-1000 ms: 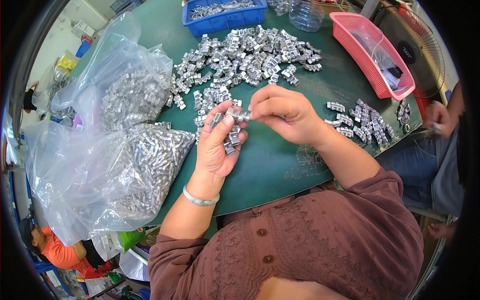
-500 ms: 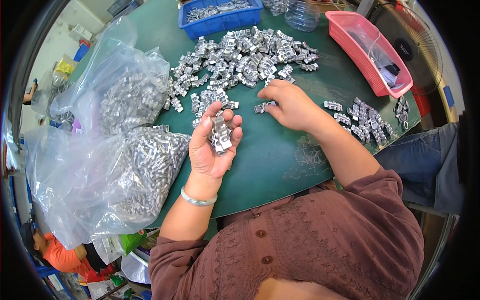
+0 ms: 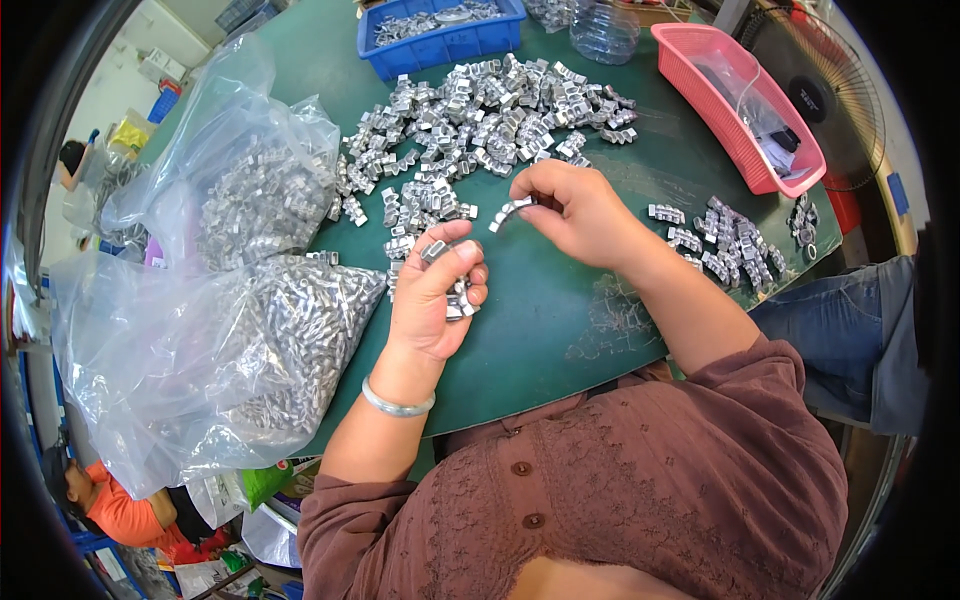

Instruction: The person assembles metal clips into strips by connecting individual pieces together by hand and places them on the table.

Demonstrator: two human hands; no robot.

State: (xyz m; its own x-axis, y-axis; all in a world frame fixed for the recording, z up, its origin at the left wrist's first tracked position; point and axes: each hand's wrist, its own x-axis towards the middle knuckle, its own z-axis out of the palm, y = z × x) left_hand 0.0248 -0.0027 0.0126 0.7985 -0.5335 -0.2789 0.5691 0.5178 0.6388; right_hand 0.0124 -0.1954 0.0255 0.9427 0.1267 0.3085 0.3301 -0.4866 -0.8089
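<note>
My left hand point(image 3: 435, 290) is curled palm up around several small silver metal clips point(image 3: 459, 300), with one more pinched between thumb and forefinger. Just to its right, my right hand point(image 3: 570, 210) pinches a short curved strip of joined silver metal clips point(image 3: 511, 212), lifted off the table. Beyond both hands spreads a large heap of similar metal clips point(image 3: 490, 110). A smaller group of clip strips point(image 3: 735, 240) lies to the right of my right forearm.
Two clear plastic bags full of metal parts point(image 3: 290, 340) stand at the left of the green table point(image 3: 520, 350). A blue bin point(image 3: 440, 40) and a clear plastic jar point(image 3: 604, 35) are at the back. A pink basket point(image 3: 740, 110) and a fan point(image 3: 815, 95) stand at the right.
My right hand has picked the strip of clips up from the table and drawn slightly nearer. My left fingers have closed more, the thumb now pressing a clip against the forefinger.
</note>
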